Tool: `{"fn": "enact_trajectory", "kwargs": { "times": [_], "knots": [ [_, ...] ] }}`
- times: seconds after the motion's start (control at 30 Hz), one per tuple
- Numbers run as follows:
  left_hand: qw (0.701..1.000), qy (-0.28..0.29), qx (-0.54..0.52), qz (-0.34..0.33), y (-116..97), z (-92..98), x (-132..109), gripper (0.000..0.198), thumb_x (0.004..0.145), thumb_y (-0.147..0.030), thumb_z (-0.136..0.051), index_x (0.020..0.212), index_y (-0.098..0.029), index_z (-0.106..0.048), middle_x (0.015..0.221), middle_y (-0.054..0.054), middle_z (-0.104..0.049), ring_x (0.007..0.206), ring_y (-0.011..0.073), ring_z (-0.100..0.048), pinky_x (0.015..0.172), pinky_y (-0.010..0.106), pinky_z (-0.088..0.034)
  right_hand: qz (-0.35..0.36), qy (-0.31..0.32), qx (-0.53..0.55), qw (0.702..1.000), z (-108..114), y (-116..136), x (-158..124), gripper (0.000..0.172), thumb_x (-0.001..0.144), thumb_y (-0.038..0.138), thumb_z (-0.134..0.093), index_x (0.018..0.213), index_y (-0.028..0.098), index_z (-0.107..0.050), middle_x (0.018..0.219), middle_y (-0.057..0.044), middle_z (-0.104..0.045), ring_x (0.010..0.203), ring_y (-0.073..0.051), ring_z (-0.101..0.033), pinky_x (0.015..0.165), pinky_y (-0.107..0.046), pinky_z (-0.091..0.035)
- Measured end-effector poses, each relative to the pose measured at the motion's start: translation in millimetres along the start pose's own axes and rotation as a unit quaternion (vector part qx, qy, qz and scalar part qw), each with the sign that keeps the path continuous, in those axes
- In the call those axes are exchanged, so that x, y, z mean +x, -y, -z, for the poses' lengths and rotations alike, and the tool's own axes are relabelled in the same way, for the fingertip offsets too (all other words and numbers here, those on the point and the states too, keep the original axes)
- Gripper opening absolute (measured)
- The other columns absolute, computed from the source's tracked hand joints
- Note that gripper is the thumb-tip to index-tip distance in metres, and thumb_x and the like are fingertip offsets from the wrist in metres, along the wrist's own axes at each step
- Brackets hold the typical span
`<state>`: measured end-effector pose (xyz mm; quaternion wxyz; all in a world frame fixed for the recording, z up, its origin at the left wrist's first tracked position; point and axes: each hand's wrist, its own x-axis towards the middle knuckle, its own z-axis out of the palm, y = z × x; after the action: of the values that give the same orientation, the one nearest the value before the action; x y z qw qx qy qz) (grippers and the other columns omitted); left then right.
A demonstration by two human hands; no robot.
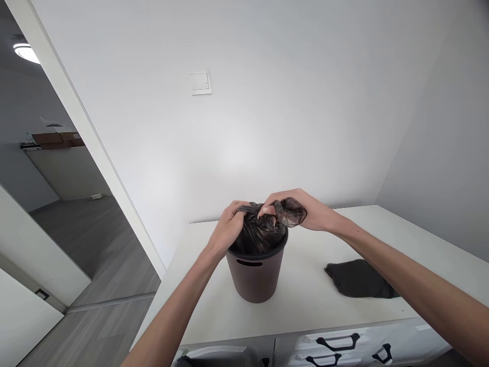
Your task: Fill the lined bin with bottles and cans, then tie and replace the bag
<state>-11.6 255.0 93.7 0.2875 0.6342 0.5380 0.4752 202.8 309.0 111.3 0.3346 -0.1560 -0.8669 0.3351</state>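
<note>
Two hands, left hand point(229, 220) and right hand point(301, 209), pinch apparently one bag point(262, 232) in one bin point(255, 278).

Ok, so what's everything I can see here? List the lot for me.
round dark brown plastic bin: one, dark brown, middle of the table
black plastic bin bag: one, black, inside the bin, top gathered above the rim
white table: one, white, against the wall
dark grey soft bundle: one, dark grey, on the table right of the bin
black drawer handles: at least three, black, under the table's front edge
white wall switch plate: one, white, on the wall above the bin
round ceiling lamp: one, lit white, top left
left hand: one, bare, grip closed on the bag's gathered top
right hand: one, bare, grip closed on the bag's loose end
</note>
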Motion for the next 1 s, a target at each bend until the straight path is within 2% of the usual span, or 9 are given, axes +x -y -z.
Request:
{"fn": "enact_trajectory", "kwargs": {
  "times": [0.07, 0.13, 0.23, 0.3, 0.37, 0.5, 0.67, 0.87, 1.0],
  "knots": [
    [1.0, 0.004, -0.008, 0.015, 2, 0.5, 1, 0.033, 0.091, -0.025, -0.043, 0.096, -0.026, -0.075, 0.115, 0.004, -0.073, 0.117, 0.0256, -0.064, 0.112, 0.043, -0.044, 0.041, 0.019, -0.028, 0.999, 1, -3, 0, 0.027, 0.089, 0.015, -0.059, 0.105, 0.022, -0.08, 0.106, -0.007, -0.078, 0.097, -0.022, -0.071, 0.086, -0.033, -0.054],
    [1.0, 0.005, -0.013, 0.026, 5, 0.7, 2, 0.033, 0.091, -0.025, -0.044, 0.097, -0.026, -0.076, 0.116, 0.004, -0.074, 0.118, 0.0259, -0.064, 0.112, 0.044, -0.045, 0.067, 0.017, -0.056, 0.996, 0, -6, -1, 0.04, 0.081, 0.006, -0.057, 0.109, 0.025, -0.079, 0.11, -0.004, -0.078, 0.101, -0.021, -0.072, 0.088, -0.032, -0.054],
    [0.999, 0.01, -0.019, 0.027, 8, 0.6, 4, 0.034, 0.093, -0.028, -0.044, 0.1, -0.027, -0.077, 0.123, 0.004, -0.073, 0.12, 0.0268, -0.063, 0.114, 0.046, -0.042, 0.056, -0.037, -0.096, 0.993, -3, -8, -2, 0.058, 0.077, 0.001, -0.054, 0.122, 0.03, -0.075, 0.105, -0.001, -0.08, 0.095, -0.019, -0.073, 0.084, -0.03, -0.055],
    [0.999, 0.013, -0.023, 0.025, 9, 0.5, 5, 0.035, 0.093, -0.029, -0.043, 0.102, -0.027, -0.077, 0.123, 0.004, -0.073, 0.121, 0.0271, -0.063, 0.113, 0.046, -0.043, 0.064, -0.054, -0.103, 0.991, -5, -9, -3, 0.056, 0.077, 0.002, -0.053, 0.12, 0.03, -0.076, 0.102, -0.001, -0.08, 0.094, -0.019, -0.074, 0.082, -0.03, -0.056],
    [0.999, 0.013, -0.026, 0.028, 9, 0.8, 5, 0.035, 0.091, -0.026, -0.043, 0.101, -0.027, -0.077, 0.117, 0.004, -0.074, 0.119, 0.0269, -0.064, 0.11, 0.045, -0.045, 0.089, -0.041, -0.105, 0.99, -5, -10, -3, 0.047, 0.08, 0.004, -0.053, 0.111, 0.028, -0.079, 0.102, -0.003, -0.081, 0.095, -0.02, -0.075, 0.082, -0.031, -0.057],
    [0.999, 0.011, -0.021, 0.023, 6, 0.8, 6, 0.032, 0.086, -0.023, -0.043, 0.092, -0.025, -0.074, 0.103, 0.004, -0.074, 0.111, 0.026, -0.065, 0.104, 0.042, -0.047, 0.105, -0.028, -0.157, 0.982, -5, -15, -8, 0.042, 0.088, 0.006, -0.053, 0.111, 0.03, -0.079, 0.115, -0.002, -0.079, 0.101, -0.021, -0.074, 0.088, -0.033, -0.057],
    [0.998, -0.012, 0.037, -0.046, 4, -5.4, 3, 0.021, 0.091, -0.025, -0.046, 0.084, -0.025, -0.066, 0.113, 0.005, -0.068, 0.113, 0.0262, -0.062, 0.105, 0.043, -0.046, 0.067, -0.146, -0.232, 0.959, -14, -28, -13, 0.054, 0.086, 0.002, -0.053, 0.128, 0.032, -0.068, 0.117, -0.001, -0.078, 0.097, -0.02, -0.073, 0.08, -0.03, -0.055],
    [0.98, -0.033, 0.149, -0.129, -1, -18.5, -12, 0.019, 0.091, -0.02, -0.046, 0.078, -0.026, -0.059, 0.11, 0.005, -0.065, 0.116, 0.0276, -0.054, 0.1, 0.042, -0.047, 0.121, -0.216, -0.3, 0.921, -28, -44, -3, 0.047, 0.081, -0.003, -0.047, 0.109, 0.026, -0.071, 0.11, -0.006, -0.073, 0.09, -0.02, -0.069, 0.07, -0.029, -0.053],
    [0.975, 0.002, 0.157, -0.157, -3, -21.9, -22, 0.022, 0.094, -0.028, -0.054, 0.073, -0.026, -0.059, 0.11, 0.005, -0.068, 0.118, 0.0291, -0.053, 0.103, 0.043, -0.048, 0.148, -0.302, -0.297, 0.894, -37, -55, 5, 0.038, 0.088, 0.003, -0.051, 0.111, 0.027, -0.069, 0.108, -0.008, -0.07, 0.096, -0.022, -0.068, 0.07, -0.032, -0.056]
  ]
}}
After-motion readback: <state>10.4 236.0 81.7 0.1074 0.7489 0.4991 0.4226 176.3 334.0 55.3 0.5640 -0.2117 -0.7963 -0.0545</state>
